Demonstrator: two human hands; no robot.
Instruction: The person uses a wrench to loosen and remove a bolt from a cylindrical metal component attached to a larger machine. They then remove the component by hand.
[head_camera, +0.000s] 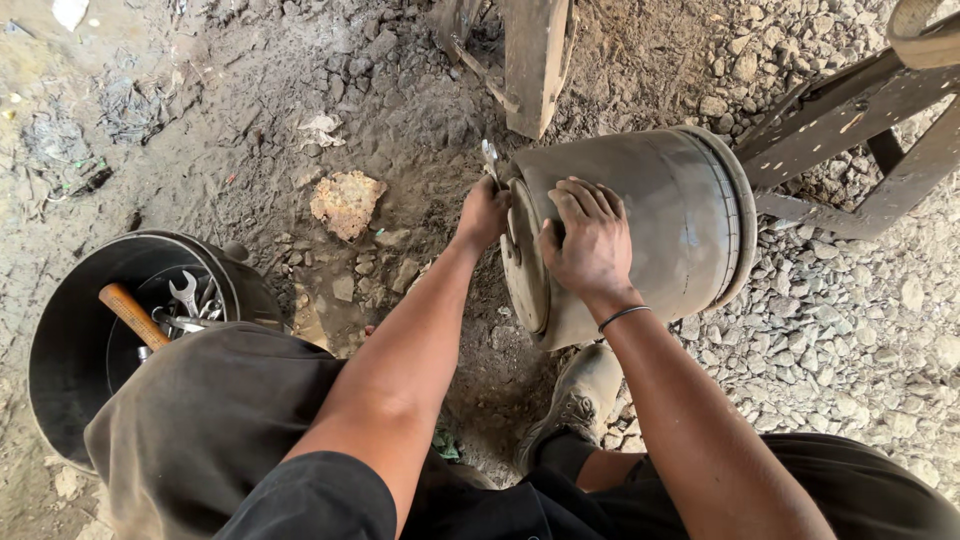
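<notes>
Dusty, oil-stained ground (300, 110) fills the left of the scene, giving way to loose gravel (850, 330) on the right, with a flat tan stone (346, 203) lying in the dirt between.

On its side across the dirt and gravel lies a grey rubber air spring (640, 220), a drum-shaped bellows with a round metal end plate (527, 270) facing the person. The right hand (592, 243) lies spread over the top edge of the drum just behind that plate, fingers (590, 200) extended and pressed flat on the rubber, holding it down rather than closing around anything; a thin dark band (623, 316) circles the wrist. The left hand (484, 212) is closed in a fist around a metal wrench (490, 158), whose open end sticks up just above the knuckles, right at the rim of the end plate.

Below the air spring, a worn boot (580, 398) rests against the ground near its lower edge. At lower left stands a black bucket (60, 340) holding several spanners (190, 300) and a tool with a wooden handle (132, 315); the person's knee in dark grey trousers (200, 420) overlaps its rim. Dark wooden beams (850, 130) of a frame stand at upper right, touching the far end of the drum, and a wooden post (535, 60) rises at top centre.
</notes>
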